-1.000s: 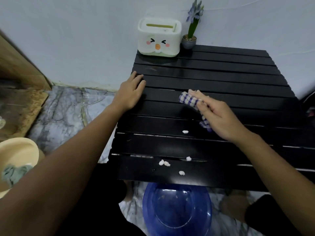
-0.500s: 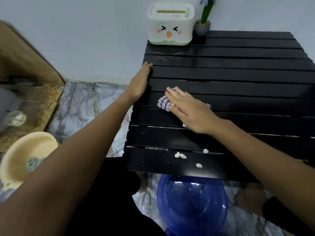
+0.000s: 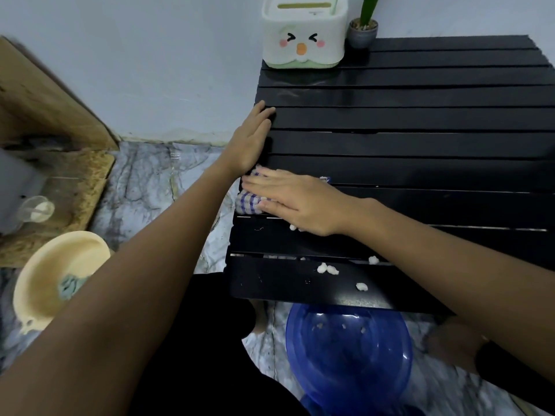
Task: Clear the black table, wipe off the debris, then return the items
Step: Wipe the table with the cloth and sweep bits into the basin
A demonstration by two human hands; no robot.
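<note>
The black slatted table fills the right half of the head view. My right hand lies flat on a blue-and-white checked cloth, pressing it down at the table's left edge. My left hand rests flat with its fingers straight along the same left edge, just beyond the cloth, holding nothing. Several white crumbs lie on the front slats. A white tissue box with a cartoon face and a small potted plant stand at the far left corner of the table.
A blue plastic basin with a few crumbs in it sits on the floor below the table's front edge. A cream bowl holding a grey-green rag is at the left on the marble floor. A wooden board leans against the wall.
My right hand has slid the checked cloth leftwards across the slats to the table's left edge. My left hand has stayed on that edge. The view has shifted left.
</note>
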